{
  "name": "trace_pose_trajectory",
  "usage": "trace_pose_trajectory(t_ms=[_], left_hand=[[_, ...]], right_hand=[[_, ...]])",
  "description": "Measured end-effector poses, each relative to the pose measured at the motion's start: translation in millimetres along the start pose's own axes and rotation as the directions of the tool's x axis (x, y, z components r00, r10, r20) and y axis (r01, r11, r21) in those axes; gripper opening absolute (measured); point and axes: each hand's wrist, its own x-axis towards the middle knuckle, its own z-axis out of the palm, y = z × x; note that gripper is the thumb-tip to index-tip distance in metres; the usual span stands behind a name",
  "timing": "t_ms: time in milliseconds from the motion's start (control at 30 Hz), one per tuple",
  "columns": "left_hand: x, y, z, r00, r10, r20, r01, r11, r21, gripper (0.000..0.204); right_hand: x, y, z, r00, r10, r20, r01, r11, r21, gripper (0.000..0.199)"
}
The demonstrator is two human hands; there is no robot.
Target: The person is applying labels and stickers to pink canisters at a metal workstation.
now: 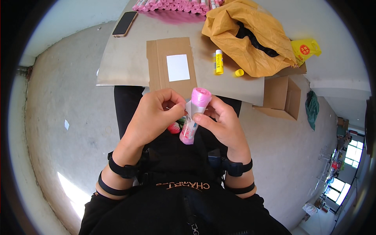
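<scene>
A roll of pink plastic bags (201, 98) with a printed paper label around its middle is held upright over my lap. My right hand (222, 120) is closed around it, thumb on the label. Close by on the left, my left hand (161, 113) has its fingers curled, thumb and forefinger pinched at the label's loose edge; what lies between the fingertips is too small to make out. In front of my hands, a flat piece of brown cardboard (159, 64) lies on the table, with a white paper sheet (178, 67) on it.
Many pink rolls (176, 5) are piled at the table's far edge. A phone (125, 24) lies far left. A yellow glue stick (219, 62) stands near its cap (239, 73), beside a large orange-yellow bag (254, 35). An open cardboard box (280, 98) sits right of the table.
</scene>
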Motion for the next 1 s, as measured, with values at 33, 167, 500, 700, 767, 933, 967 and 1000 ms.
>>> trace_pose_trajectory(t_ms=[33,167,500,700,767,933,967,1000], left_hand=[[1,-1,0,1.0,-0.001,0.001,0.001,1.0,0.0,0.015],[2,-2,-1,0.999,-0.018,0.036,0.021,0.995,-0.095,0.016],[7,-11,-11,0.964,-0.163,0.21,0.235,0.889,-0.393,0.02],[10,-16,-13,0.959,-0.166,0.229,0.272,0.758,-0.593,0.028],[11,-13,-16,0.961,-0.135,0.243,0.259,0.751,-0.607,0.031],[-3,-19,3,0.999,-0.018,-0.034,0.001,0.896,-0.443,0.056],[-6,-22,7,0.999,0.022,0.05,0.005,0.877,-0.48,0.064],[-9,-18,11,0.995,0.024,0.093,0.021,0.889,-0.456,0.066]], right_hand=[[0,1,0,1.0,0.001,-0.001,-0.001,1.0,0.0,0.038],[1,3,2,1.0,-0.002,0.023,0.001,0.999,0.048,0.038],[2,1,5,0.997,0.03,0.065,-0.038,0.991,0.128,0.038],[4,5,4,0.998,0.056,0.033,-0.063,0.961,0.269,0.039],[6,10,3,0.998,0.065,-0.005,-0.06,0.951,0.304,0.042],[12,17,6,0.983,-0.01,-0.183,0.088,0.902,0.423,0.043],[14,17,7,0.982,-0.012,-0.187,0.092,0.902,0.422,0.043],[16,17,7,0.977,-0.019,-0.21,0.106,0.904,0.413,0.043]])
